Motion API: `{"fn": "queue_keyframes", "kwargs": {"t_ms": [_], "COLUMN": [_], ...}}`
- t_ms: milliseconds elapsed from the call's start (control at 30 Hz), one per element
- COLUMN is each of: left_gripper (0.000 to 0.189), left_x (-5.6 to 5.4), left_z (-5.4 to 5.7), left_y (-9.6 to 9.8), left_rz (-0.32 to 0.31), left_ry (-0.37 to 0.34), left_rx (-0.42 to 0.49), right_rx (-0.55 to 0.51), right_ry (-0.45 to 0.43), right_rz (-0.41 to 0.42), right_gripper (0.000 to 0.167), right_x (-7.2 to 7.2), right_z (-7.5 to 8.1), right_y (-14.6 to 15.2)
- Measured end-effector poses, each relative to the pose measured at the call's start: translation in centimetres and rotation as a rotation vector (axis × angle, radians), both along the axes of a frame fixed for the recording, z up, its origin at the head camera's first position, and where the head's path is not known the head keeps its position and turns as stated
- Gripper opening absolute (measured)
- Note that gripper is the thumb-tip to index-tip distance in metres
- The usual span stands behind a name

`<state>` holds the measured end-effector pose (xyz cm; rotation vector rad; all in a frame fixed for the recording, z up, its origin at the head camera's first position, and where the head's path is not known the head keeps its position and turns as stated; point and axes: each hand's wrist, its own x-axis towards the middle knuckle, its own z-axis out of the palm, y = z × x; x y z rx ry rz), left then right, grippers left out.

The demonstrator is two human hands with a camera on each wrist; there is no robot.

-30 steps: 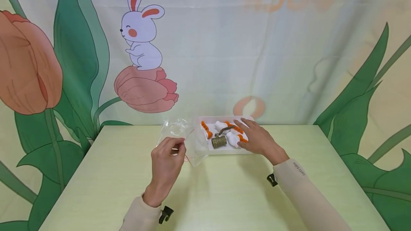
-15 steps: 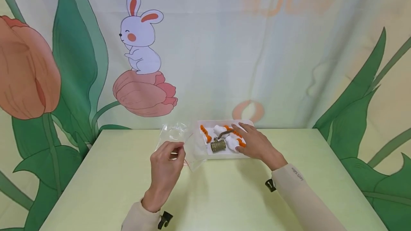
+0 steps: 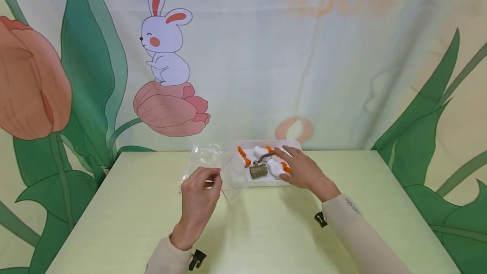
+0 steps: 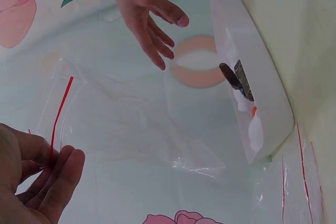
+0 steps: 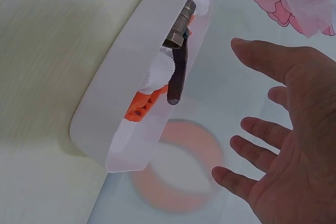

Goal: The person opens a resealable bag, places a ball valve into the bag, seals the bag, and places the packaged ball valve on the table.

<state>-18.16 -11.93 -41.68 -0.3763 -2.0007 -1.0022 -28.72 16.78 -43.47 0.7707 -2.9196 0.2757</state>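
Note:
My left hand point(image 3: 201, 198) pinches the red-lined edge of a clear zip bag point(image 4: 121, 121) between thumb and fingers. The bag hangs thin and flat, with nothing visible inside. Just right of it stands a shallow white tray point(image 3: 268, 183). In the tray lies a brass ball valve point(image 3: 258, 171) with a dark lever handle point(image 5: 179, 72). White plastic pieces with orange handles point(image 3: 286, 167) lie around it. Over the tray's right end, my right hand point(image 3: 304, 171) is held with spread fingers. The right wrist view shows it apart from the tray and holding nothing.
A second clear bag point(image 4: 296, 192) with red lines lies on the table point(image 3: 262, 231) left of the tray, partly behind my left hand. Behind the table's far edge hangs a printed curtain point(image 3: 236, 75) with a rabbit and tulips.
My right hand has shifted slightly left over the tray. My left hand keeps its pinch on the bag, and the head view has tilted a little.

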Motion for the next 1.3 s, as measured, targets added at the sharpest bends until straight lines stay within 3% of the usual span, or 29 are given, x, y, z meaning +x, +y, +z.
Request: {"fn": "queue_keyframes", "kwargs": {"t_ms": [367, 900, 1300], "left_gripper": [0.017, 0.018, 0.017], "left_x": [0.0, 0.0, 0.0], "left_z": [0.2, -0.4, -0.2], "left_y": [0.0, 0.2, 0.0], "left_rz": [-0.004, 0.002, -0.001], "left_ry": [-0.001, 0.004, 0.005], "left_rx": [0.002, -0.002, 0.009], "right_rx": [-0.016, 0.000, -0.016], "right_ry": [-0.048, -0.077, -0.104], "right_rz": [-0.029, -0.049, -0.071], "right_gripper": [0.078, 0.079, 0.076], "right_x": [-0.5, -1.3, -1.8], "right_z": [0.4, -1.4, -1.2], "right_y": [0.1, 1.0, 1.2]}}
